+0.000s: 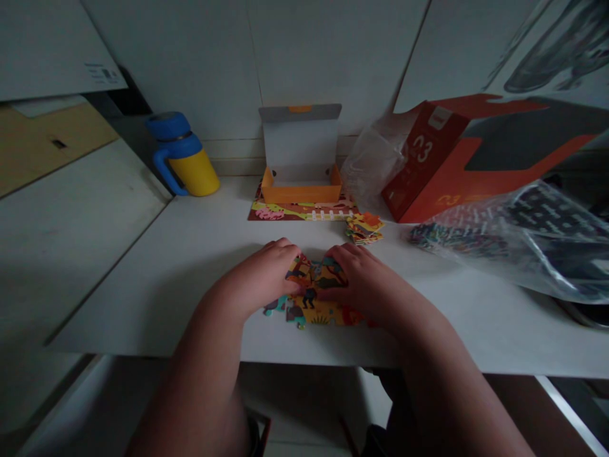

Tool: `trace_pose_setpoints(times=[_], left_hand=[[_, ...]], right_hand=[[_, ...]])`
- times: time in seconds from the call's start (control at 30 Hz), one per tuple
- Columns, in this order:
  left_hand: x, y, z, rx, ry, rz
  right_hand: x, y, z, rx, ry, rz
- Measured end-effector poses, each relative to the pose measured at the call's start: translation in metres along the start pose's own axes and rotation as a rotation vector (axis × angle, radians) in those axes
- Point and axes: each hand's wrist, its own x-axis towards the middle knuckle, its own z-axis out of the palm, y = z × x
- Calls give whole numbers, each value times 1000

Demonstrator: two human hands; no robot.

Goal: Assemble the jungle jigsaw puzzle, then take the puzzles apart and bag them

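Note:
Colourful jigsaw puzzle pieces (320,312) lie joined on the white table near its front edge. My left hand (271,276) grips a puzzle piece (299,270) at the upper left of this patch, thumb below and fingers curled over its far side. Opposite it, my right hand (364,276) holds another puzzle piece (329,273) in the same way. Both held pieces sit side by side at the top of the joined part; whether they interlock I cannot tell. Just beyond my right hand is a small stack of loose puzzle pieces (364,228).
An orange box (302,194) with its lid up stands on a printed picture sheet (280,212) at the back. A blue and yellow jug (190,162) is at back left. On the right are a red carton (428,165) and clear plastic bags (514,244).

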Motion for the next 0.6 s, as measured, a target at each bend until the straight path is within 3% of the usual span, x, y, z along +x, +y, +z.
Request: trace_pose_setpoints(times=[0.43,0.6], left_hand=[[-6,5,-2,-21,50,39],[-7,11,-9,-96,45,-41]], right_hand=[[3,-11,-9,80,42,-22],[1,-12,-12,120,-8,101]])
